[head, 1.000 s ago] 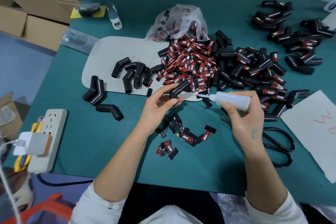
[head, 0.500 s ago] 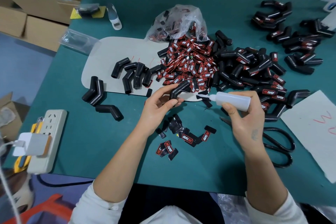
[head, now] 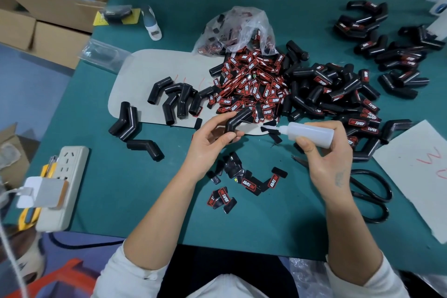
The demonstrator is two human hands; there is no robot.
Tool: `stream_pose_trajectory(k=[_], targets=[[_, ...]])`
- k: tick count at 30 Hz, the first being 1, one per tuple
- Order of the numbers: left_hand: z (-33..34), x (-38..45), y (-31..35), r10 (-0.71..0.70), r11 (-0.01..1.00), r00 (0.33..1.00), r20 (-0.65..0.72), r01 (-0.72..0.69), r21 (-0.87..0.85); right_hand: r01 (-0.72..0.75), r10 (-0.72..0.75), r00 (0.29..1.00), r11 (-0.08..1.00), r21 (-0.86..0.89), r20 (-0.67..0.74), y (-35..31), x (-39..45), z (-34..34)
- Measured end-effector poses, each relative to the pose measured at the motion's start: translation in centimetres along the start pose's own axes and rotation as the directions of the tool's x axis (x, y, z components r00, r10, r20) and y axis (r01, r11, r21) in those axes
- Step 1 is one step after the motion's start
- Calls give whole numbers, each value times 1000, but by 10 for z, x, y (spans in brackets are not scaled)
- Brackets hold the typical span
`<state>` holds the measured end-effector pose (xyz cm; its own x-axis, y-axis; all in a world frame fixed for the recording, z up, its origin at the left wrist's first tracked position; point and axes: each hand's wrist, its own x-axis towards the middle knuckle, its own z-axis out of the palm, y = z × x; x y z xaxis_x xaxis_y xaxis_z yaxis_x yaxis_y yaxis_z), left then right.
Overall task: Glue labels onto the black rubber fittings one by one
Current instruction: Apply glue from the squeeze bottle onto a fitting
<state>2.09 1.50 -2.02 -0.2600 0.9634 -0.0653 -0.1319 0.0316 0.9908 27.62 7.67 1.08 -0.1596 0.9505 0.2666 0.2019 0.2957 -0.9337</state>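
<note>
Loose labels (head: 249, 182) on green table (head: 121, 189), nearest. Left hand (head: 210, 143): fingers curled, pinching bent black fitting (head: 235, 121) above table. Right hand (head: 324, 152): wrapped round glue bottle (head: 309, 133), nozzle toward fitting. Label pile (head: 251, 87) beyond.

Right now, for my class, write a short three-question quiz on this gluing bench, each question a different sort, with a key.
1. True or false: the left hand holds a bent black fitting.
2. What does the right hand grip? A) scissors B) glue bottle C) power strip
3. Fill in: the scissors lie on the table to the ____ of the right hand.

Key: 1 true. 2 B, the glue bottle, nozzle pointing toward the fitting. 3 right.
</note>
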Motion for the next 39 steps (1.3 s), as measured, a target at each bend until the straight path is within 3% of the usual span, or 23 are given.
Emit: stream_pose_trajectory(k=[29,39], targets=[[1,-2,3,22,1000,999,24,-22,10,72,-71,997,997,-16,30,-6,0,2],[2,-2,5,17,1000,999,31,-16,-17,35,-35,999,999,-13,18,-4,0,1]])
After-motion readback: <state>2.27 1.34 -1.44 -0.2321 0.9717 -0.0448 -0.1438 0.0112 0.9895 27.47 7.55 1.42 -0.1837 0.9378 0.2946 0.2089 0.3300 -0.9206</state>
